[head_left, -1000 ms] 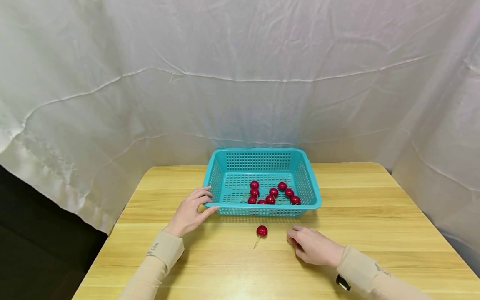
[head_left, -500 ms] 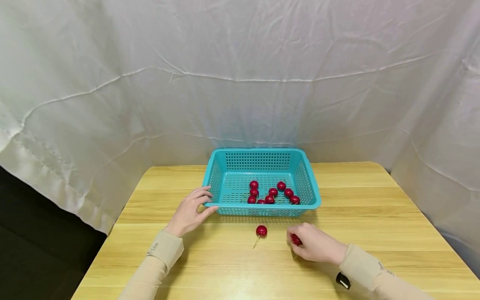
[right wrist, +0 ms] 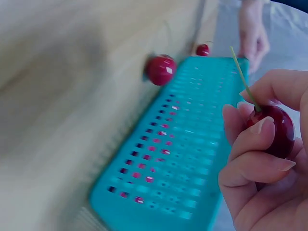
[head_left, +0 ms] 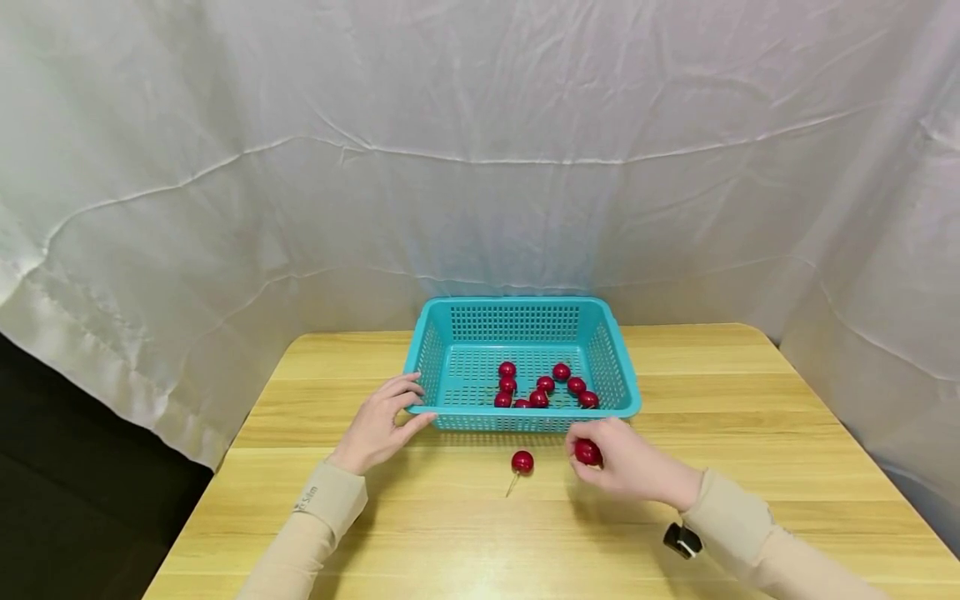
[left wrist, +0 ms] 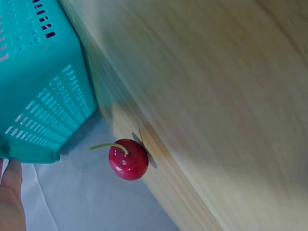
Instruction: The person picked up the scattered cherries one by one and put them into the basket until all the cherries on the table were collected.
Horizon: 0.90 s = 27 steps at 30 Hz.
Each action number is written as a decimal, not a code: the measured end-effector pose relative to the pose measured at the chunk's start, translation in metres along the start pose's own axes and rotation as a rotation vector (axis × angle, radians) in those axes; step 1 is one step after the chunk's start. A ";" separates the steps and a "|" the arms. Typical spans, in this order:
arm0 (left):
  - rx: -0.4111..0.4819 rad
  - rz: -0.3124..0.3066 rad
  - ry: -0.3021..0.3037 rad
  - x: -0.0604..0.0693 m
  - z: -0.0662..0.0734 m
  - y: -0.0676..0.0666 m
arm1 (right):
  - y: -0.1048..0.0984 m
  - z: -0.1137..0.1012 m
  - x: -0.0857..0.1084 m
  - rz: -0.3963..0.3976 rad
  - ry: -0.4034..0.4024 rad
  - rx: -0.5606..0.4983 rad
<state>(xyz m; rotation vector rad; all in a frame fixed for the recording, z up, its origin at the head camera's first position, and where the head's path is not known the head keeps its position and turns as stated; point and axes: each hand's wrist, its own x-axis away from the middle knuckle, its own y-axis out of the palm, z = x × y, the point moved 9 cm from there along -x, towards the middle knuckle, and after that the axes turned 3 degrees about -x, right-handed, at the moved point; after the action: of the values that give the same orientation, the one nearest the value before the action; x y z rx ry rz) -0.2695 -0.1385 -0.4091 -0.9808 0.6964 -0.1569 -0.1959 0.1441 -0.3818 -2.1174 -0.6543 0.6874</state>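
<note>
A glossy red cherry (right wrist: 276, 130) with a green stem is gripped between the bent fingers and thumb of my right hand (head_left: 626, 462), raised off the table just in front of the basket. My left hand (head_left: 386, 423) rests on the near left corner of the teal basket (head_left: 525, 413), its fingers over the left rim and the thumb at the front rim. Several cherries (head_left: 545, 384) lie inside along the basket's near half. One loose cherry (head_left: 522, 462) sits on the wood before the basket, stem toward me. The left wrist view shows a cherry (left wrist: 128, 160) on the table.
The right wrist view has another cherry (right wrist: 202, 49) near the left hand's end of the basket; the head view does not show it. The wooden table (head_left: 712, 400) ends at a pale cloth backdrop (head_left: 517, 192). A dark area (head_left: 82, 467) lies beyond its left side.
My right hand has closed on the cherry at the table and lifted it, moving up toward the basket's front rim. The left hand and the basket stay essentially where they were.
</note>
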 end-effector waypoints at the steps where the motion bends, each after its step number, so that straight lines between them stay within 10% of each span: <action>1: -0.002 -0.001 0.001 0.000 0.000 0.000 | -0.003 -0.002 -0.002 0.009 -0.006 -0.005; 27: -0.012 0.007 0.021 -0.001 0.002 -0.001 | -0.083 0.002 -0.064 0.180 0.093 -0.063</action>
<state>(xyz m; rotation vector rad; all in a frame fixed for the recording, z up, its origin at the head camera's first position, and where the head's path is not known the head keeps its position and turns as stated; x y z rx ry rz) -0.2690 -0.1372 -0.4074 -0.9891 0.7210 -0.1573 -0.2614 0.1492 -0.2996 -2.2717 -0.4437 0.6688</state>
